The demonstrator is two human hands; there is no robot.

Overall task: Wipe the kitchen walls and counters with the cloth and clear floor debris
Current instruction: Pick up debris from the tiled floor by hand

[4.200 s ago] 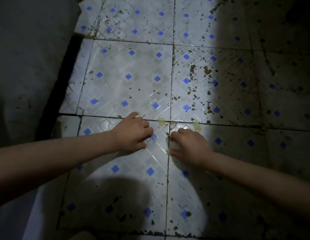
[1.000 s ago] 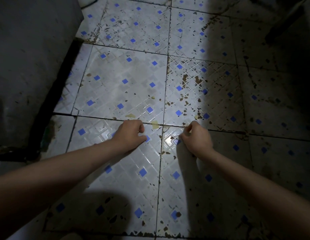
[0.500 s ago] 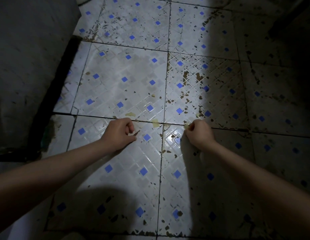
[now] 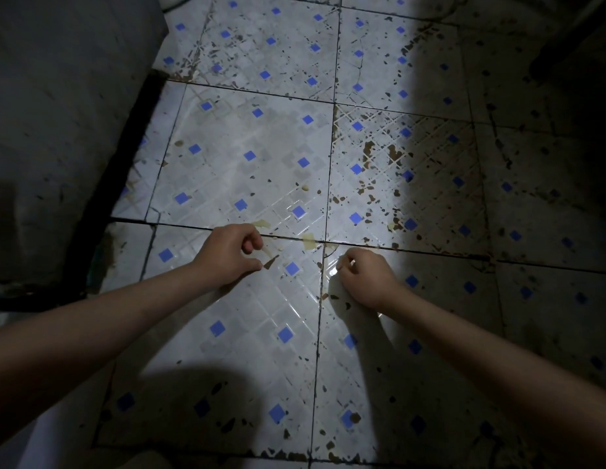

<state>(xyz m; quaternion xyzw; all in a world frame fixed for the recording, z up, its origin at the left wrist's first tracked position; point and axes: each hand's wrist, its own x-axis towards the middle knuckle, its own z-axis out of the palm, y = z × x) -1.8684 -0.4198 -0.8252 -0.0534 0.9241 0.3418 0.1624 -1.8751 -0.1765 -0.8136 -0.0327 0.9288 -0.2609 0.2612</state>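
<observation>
A dark wall (image 4: 58,130) runs along the far left, its black base strip meeting the floor (image 4: 254,157), which is pale tile dotted with blue squares and flecked with brown grime. The left hand (image 4: 227,255) is low over the tile, fingers curled in with the thumb stretched out beneath them; a thin pale strip (image 4: 268,252) lies just off the fingertips, and I cannot tell whether they pinch it or only touch it. Just right of the thumb tip sits a small dark chip (image 4: 269,263). Beyond the knuckles, along the grout line, a yellowish scrap (image 4: 262,224) sticks to the tile, and another scrap (image 4: 309,241) lies further right, between the two hands and a little past them. The right hand (image 4: 365,277) is also curled, fingertips tucked down against the shiny wet tile by the grout crossing; something small may be nipped there, but it is too small to tell. Past this hand the floor goes darker and much dirtier, with thick brown spots. No cloth shows anywhere in view.
</observation>
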